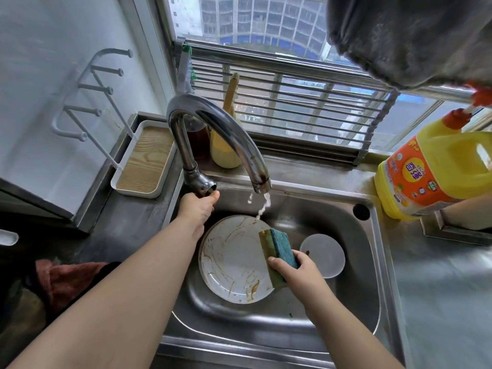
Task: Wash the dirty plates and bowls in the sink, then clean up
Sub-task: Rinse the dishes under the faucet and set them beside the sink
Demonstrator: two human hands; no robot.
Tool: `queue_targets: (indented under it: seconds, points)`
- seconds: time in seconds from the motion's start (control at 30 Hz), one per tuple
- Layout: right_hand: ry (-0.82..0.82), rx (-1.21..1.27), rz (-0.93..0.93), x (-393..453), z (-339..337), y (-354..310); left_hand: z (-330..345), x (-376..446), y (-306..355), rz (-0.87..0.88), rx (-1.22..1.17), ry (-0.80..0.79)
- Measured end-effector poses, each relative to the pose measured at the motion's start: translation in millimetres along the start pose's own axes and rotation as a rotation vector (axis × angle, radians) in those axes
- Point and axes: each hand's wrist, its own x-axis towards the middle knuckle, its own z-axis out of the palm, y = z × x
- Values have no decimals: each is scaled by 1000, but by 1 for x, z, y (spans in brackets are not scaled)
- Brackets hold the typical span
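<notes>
A white plate [231, 262] smeared with brown sauce lies in the steel sink [332, 217]. To its right sits a small white bowl [323, 258], partly behind my right hand. My right hand [295, 272] grips a blue and yellow sponge [277, 257] over the plate's right edge. My left hand [198, 206] holds the handle at the base of the chrome tap [213, 129]. A thin broken stream of water [263, 206] falls from the spout onto the plate's far rim.
A yellow detergent jug [431, 169] stands on the counter at the right. A white tray with a wooden base [145, 161] and peg rack sits left of the tap. A yellow bottle [226, 145] stands behind the tap. A grey cloth [412, 35] hangs overhead; a red cloth [66, 278] lies at left.
</notes>
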Motion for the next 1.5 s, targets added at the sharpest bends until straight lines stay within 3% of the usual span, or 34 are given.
queue_targets:
  seconds: [0.17, 0.3, 0.47, 0.57, 0.73, 0.83, 0.93, 1.07, 1.17, 1.23, 1.33, 1.5]
  points:
    - [-3, 0, 74, 2, 2, -1, -4, -20, -13, -108, 53, -77]
    - [-42, -1, 134, 9, 13, -1, -9, -58, -41, -230, 52, -232]
    - [-194, 514, 242, 6, 26, -15, -3, -104, -56, -311, -44, -427]
    - [-212, 649, 296, 4, 27, -15, 4, -116, -61, -355, -72, -471]
    - [-232, 601, 267, 4, 27, -5, 11, -117, -64, -407, -170, -492]
    - [-323, 526, 231, 5, 16, 3, 11, -114, -69, -386, -13, -545]
    - [-223, 389, 267, 8, 2, 8, 9, -107, -77, -363, 218, -504]
    - [51, 52, 267, 20, -19, 20, 3, -83, -92, -294, 473, -307]
    - [254, -294, 278, 23, -37, 29, 18, -79, -97, -291, 518, -365]
    - [311, -270, 329, 20, -46, 35, 44, -84, -101, -294, 485, -461]
    - [343, -31, 364, 18, -59, 50, 98, -96, -112, -319, 448, -527]
    - [351, 79, 257, 9, -93, 64, 171, -97, -135, -258, 519, -461]
